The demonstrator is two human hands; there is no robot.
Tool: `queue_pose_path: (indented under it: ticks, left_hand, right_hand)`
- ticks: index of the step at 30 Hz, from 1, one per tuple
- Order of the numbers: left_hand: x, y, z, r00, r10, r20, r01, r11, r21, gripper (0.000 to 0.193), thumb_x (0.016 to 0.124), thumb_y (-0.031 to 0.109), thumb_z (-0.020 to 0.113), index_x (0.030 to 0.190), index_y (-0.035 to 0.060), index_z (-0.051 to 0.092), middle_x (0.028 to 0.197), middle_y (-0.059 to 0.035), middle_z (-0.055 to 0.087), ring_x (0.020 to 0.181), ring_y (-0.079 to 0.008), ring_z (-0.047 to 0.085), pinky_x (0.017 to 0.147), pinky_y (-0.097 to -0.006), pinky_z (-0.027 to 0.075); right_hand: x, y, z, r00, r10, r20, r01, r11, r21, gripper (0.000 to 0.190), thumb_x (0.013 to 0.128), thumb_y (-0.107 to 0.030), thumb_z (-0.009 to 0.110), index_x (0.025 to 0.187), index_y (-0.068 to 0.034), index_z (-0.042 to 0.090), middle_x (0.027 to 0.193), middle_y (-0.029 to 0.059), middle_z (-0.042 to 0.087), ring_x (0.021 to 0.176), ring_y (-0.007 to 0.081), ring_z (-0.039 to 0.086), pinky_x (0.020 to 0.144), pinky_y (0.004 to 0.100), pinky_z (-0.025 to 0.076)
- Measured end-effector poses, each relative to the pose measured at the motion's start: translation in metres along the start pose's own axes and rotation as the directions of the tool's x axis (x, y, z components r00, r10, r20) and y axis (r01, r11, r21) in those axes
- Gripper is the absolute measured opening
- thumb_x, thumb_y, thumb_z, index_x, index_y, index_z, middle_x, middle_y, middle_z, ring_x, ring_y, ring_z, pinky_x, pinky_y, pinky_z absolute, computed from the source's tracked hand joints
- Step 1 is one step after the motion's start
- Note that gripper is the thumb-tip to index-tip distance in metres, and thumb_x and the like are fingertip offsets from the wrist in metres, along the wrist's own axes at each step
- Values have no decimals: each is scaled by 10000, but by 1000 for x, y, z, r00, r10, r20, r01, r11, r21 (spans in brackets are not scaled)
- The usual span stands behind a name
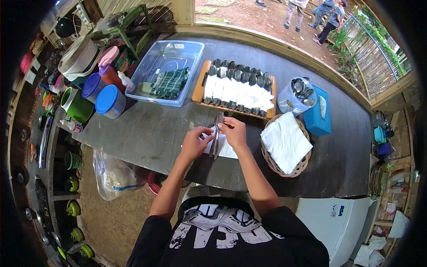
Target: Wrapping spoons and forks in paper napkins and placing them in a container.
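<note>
A spoon and fork (216, 142) lie together, lengthwise, over a white paper napkin (228, 151) on the dark worktop. My right hand (234, 132) pinches the cutlery near its upper end with thumb and fingertips. From the other side, my left hand (196, 142) curls its fingers beside the cutlery and the napkin's edge; whether it grips either is unclear. Just beyond my hands, a wooden tray (197, 87) holds rows of cutlery sets (238, 88) wrapped in white napkins. To the right, a wicker basket (267, 157) carries a stack of white napkins (287, 143).
A clear tub of loose spoons (289, 98) stands beside a blue tissue box (317, 116). At left are a clear plastic bin (146, 95) with a green checked cloth (170, 83) and blue-lidded containers (110, 101). People (295, 13) are outside the opening. A white refrigerator (328, 227) sits lower right.
</note>
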State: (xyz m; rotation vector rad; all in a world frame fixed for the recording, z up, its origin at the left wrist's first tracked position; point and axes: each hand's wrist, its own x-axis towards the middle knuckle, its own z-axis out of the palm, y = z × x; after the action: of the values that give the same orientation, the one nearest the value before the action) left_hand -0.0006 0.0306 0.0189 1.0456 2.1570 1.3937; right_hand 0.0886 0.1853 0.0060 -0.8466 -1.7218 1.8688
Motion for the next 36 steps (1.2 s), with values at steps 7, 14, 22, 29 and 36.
queue_pose_path:
  ticks: [7,14,22,29,36]
  left_hand:
    - [1,-4,11,997,26,77,-43,972,231,319,833,192,770,1145,158,710,988,-64,657,923,-288,685,771,-427,542]
    - [3,-10,11,995,28,98,-52,966,253,310,835,229,773,1136,167,733,998,-50,658,918,-282,688,776,-419,542]
    - [4,-9,10,994,32,106,-56,971,232,304,848,201,767,1140,123,742,963,-85,654,873,-290,681,774,-404,533]
    - [4,-5,-5,995,18,99,-33,986,161,257,872,125,741,1126,84,749,984,-100,684,809,-251,673,735,-347,528]
    - [-25,-21,-48,991,82,-109,-78,996,40,162,912,18,666,1055,28,743,926,-122,687,741,-216,660,681,-311,505]
  right_hand:
    - [8,14,6,980,-24,-195,-5,990,-144,264,848,-55,781,1080,61,732,868,104,748,727,116,696,595,263,564]
    - [5,20,10,960,-74,-269,15,976,-215,247,807,-90,795,1014,36,746,872,164,762,743,193,740,612,326,571]
    - [0,22,17,906,-329,-268,134,820,-557,245,765,-76,779,975,-3,675,839,160,703,828,333,700,761,425,537]
    - [-14,8,21,848,-417,-327,225,842,-491,190,811,-47,736,986,-18,670,938,178,679,833,364,680,753,449,529]
    - [-62,3,46,783,-606,-144,388,656,-648,159,815,-31,733,967,-50,689,949,123,668,901,335,602,819,416,485]
